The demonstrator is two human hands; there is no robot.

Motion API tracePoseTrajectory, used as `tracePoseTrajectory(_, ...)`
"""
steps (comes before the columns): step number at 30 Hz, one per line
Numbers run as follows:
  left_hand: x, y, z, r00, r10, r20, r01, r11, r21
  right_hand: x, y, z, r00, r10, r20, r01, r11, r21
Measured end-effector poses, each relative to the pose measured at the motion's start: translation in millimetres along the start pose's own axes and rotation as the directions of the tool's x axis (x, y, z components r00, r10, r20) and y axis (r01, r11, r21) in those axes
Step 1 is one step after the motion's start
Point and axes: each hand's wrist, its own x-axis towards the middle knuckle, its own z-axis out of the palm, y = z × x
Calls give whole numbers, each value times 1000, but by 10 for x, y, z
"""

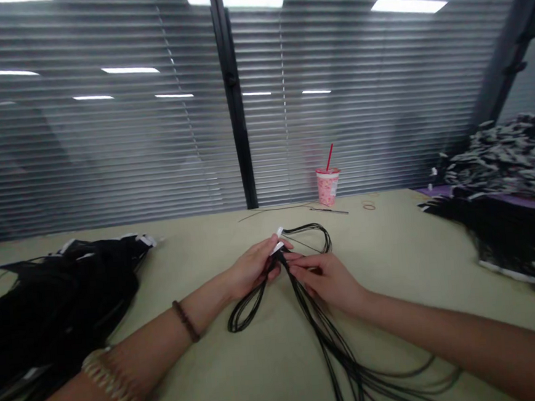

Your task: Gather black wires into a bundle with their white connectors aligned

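Black cables (pixel 304 299) sit between the two hands, gathered just above the bench (pixel 197 249), loose strands trailing down and away below the right forearm.

Far left of the hands: dark heap (pixel 67 309) on the bench, soft outline, a few pale ends along its upper edge; individual pieces too blurred to separate. Left forearm passes in front of it, wearing a pale beaded bracelet (pixel 113 385) and, nearer the wrist, a dark brown band (pixel 185 321).

Left hand (pixel 254 268): fingers closed around the cables near their white ends (pixel 277 247). Two white pieces show at the fingertips, one above the other. A narrow cable loop droops below this hand; a second loop arcs out beyond the fingertips, over toward the right hand.

Right hand (pixel 332 279): just beside the left, thumb and forefinger pinched on the strands right below the white ends. Other fingers curled, partly hidden.

Beyond the hands, at the far edge of the bench: thin dark strand (pixel 272 209), slim pen-like object (pixel 329 210), pink-and-white cup (pixel 327 186) with lid and red straw (pixel 329 157), upright. Slightly right of these, a reddish thin ring (pixel 368 205) lies flat. Horizontal blinds (pixel 152 141) behind, bright light strips showing across them.

Far right of the hands: large pile of white-tipped pieces (pixel 509 157) near a strip of purple (pixel 533 199); nearer, dark strands (pixel 520 230) spread across the bench, pale ends toward the right forearm.
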Motion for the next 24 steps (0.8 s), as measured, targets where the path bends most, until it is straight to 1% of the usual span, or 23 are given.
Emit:
tracePoseTrajectory(2,-26,8,34,1000,-5,6,5,1000,11,11,20,-6,998,10,-55,-6,998,70)
tracePoseTrajectory(5,-66,10,81,1000,-2,15,0,997,75,12,44,-20,994,-18,-107,28,995,95)
tracePoseTrajectory(8,-75,-14,97,1000,18,26,-21,990,139,13,56,-30,992,-46,-114,55,995,77)
tracePoseTrajectory(10,-63,-40,89,999,31,18,-33,988,151,19,51,-27,995,-28,-98,34,998,60)
tracePoseTrajectory(13,-38,-77,63,1000,31,3,-31,988,154,31,25,-12,997,16,-71,-14,999,30)
tracePoseTrajectory(16,-25,-94,45,1000,27,-6,-26,989,143,40,2,5,997,15,-79,-17,1000,-13)
tracePoseTrajectory(20,-19,-93,51,1000,24,-15,-22,990,141,38,28,3,993,-43,-109,30,992,-120)
tracePoseTrajectory(24,-10,-86,75,999,14,-50,-6,989,150,26,93,-5,985,-119,-123,88,967,-238)
